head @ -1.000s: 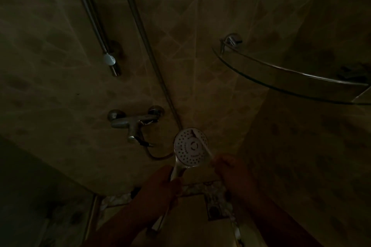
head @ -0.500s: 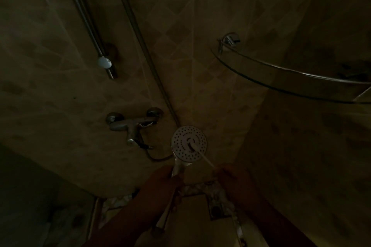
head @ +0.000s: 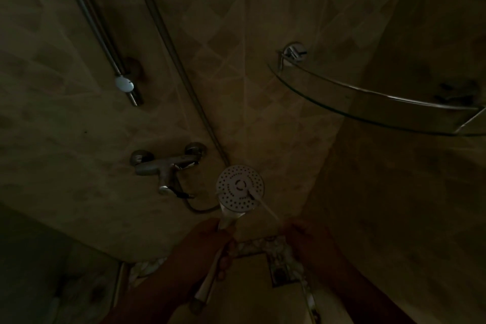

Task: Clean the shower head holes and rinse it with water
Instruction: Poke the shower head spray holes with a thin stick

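— Gripping the handle of the shower head, the left hand has its fingers curled round the stem; the perforated face is turned up toward the person. Confirm?

— Confirmed. The shower head sits low in the middle of the stall, in front of the tiled wall, just right of the mixer tap. Its hose loops from under the tap to the base of the handle.

— Right hand?

— It holds the lower end of a thin white stick, which could be a small brush or a pick; the light is too poor to say. The far end of the stick lies on the face plate, near the centre ring. The fingers appear closed on the stick, though the grip itself is in shadow.

— Other fixtures?

— A slide rail runs down the wall at upper left. A glass corner shelf with a metal rail sits at upper right, well apart from both hands. A patterned floor border shows between the wrists.
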